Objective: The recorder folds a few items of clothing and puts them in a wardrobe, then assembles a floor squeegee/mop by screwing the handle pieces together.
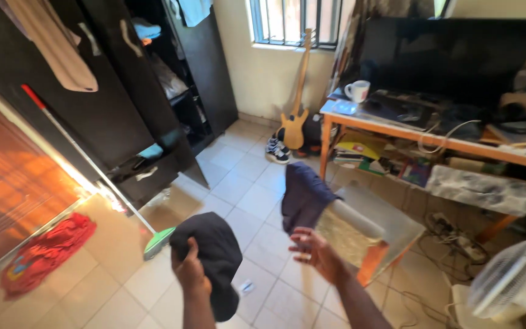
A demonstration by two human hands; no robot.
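Left hand (pixel 191 273) is closed around a bunched dark cloth (pixel 211 259), held up in the air over the tiled floor (pixel 238 176); most of the fabric hangs below and right of the fist. Right hand (pixel 312 250) is empty, fingers spread, palm toward the chair (pixel 366 234) just beyond it, touching nothing.

Handling, my read: the cloth looks soft, limp and light, no stiffness, so it sags wherever it isn't supported. Not fragile, not slippery. A pinch on a bunched fold holds it fine; taking an edge or corner with the free hand would let it hang flat (current grip is mid-bundle, so the shape is hard to tell).

Outward from there: a second dark garment (pixel 302 195) is draped over the chair back. A broom (pixel 156 240) with a green head and red-tipped handle leans toward the dark wardrobe (pixel 123 91) on the left. Red cloth (pixel 44 250) lies on the floor by the door. A guitar (pixel 293 122) stands against the far wall with shoes (pixel 277 149) beside it. The tabletop (pixel 397 131) on the right carries a white mug (pixel 358 91) and a screen; a white fan (pixel 506 286) sits at bottom right.
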